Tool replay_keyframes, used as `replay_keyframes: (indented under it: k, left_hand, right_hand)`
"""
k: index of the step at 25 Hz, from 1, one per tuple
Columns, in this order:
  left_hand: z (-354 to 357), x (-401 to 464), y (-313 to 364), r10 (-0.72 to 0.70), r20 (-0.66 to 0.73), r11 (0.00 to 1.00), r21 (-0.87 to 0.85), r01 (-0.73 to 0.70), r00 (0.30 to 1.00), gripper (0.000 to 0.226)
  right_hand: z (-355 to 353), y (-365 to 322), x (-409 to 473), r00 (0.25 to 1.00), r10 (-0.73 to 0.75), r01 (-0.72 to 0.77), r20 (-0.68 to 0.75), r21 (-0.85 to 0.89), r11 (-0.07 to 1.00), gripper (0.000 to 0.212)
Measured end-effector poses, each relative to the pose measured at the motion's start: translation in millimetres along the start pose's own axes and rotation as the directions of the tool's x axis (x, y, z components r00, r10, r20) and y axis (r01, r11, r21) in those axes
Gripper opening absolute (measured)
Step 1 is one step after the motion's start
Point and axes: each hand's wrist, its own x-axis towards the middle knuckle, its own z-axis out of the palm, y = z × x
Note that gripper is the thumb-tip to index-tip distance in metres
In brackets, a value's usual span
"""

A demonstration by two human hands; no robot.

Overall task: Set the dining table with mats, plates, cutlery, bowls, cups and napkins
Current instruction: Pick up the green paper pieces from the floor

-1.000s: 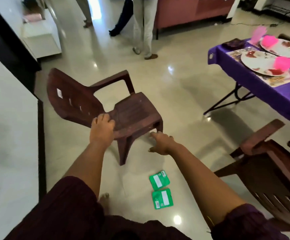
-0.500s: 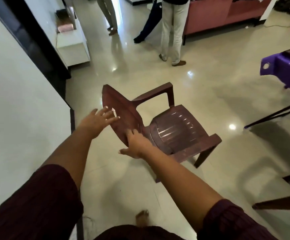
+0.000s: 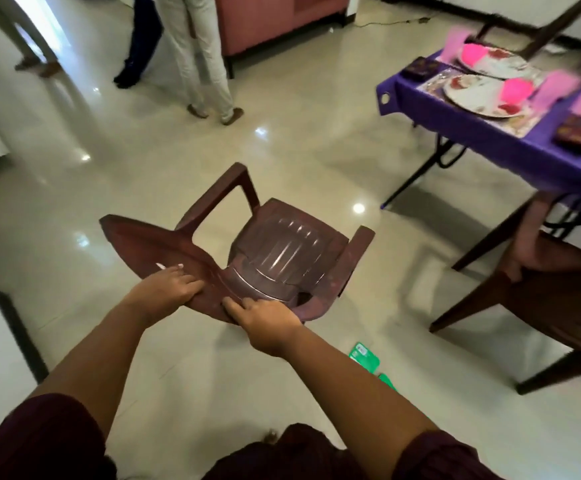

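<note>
The dark maroon plastic armchair [image 3: 275,261] is gripped by its backrest, close in front of the body. The left hand [image 3: 164,292] is clamped over the top edge of the backrest, fingers laid across the inner face. The right hand [image 3: 264,317] is curled round the same edge just to the right, almost beside the left. Both hands are on the near end of the chair, so its long axis runs away from the hands: backrest near, seat front and armrests pointing far and a little right.

That is the relation the coming move turns on. The purple-clothed tabletop [image 3: 483,129] lies far right of the hands, well apart from the chair, and the chair's front is already angled roughly that way. A push or carry forward and to the right looks called for; the right hand is the nearer one to the table.

On the tabletop, a patterned place mat [image 3: 528,124] is seen under a round floral plate [image 3: 472,95], with a bright pink cup [image 3: 515,90] on it. A second plate is set beyond, blurred. Dark brown napkin-like squares [image 3: 578,133] are laid along the cloth. Cutlery cannot be made out.

A second maroon plastic chair [image 3: 552,299] is parked at the right, near the table's folding metal legs. The floor is glossy cream tile [image 3: 178,161], so sliding legs may skid. Green packets [image 3: 365,356] are left on the floor just right of the right forearm. Standing people's legs [image 3: 206,64] are seen far off, by a pink cabinet.
</note>
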Motion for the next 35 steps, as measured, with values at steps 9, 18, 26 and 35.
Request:
replay_keyframes:
  k: [9,18,26,35]
  left_hand:
    - [-19.8,143.8,89.4,0.22,-0.146,0.968,-0.09,-0.235,0.964,0.034]
    - [-33.6,263.5,121.8,0.389,-0.133,0.909,-0.104,-0.403,0.912,0.045]
    - [-27.9,399.8,102.1,0.494,-0.168,0.855,-0.083,-0.512,0.853,0.035]
    - [-31.5,538.4,44.2,0.542,-0.026,0.823,-0.183,-0.537,0.84,0.036]
  right_hand:
    - [-20.2,112.4,-100.9,0.922,0.387,-0.384,-0.008,-0.138,0.913,0.058]
    - [-29.9,176.4,-131.0,0.737,0.668,-0.675,-0.1,-0.143,0.724,0.054]
    - [-63.5,293.0,-97.6,0.593,0.78,-0.801,-0.198,-0.047,0.597,0.039]
    - [-104.4,405.0,-62.8,0.36,0.92,-0.919,-0.156,0.109,0.378,0.035]
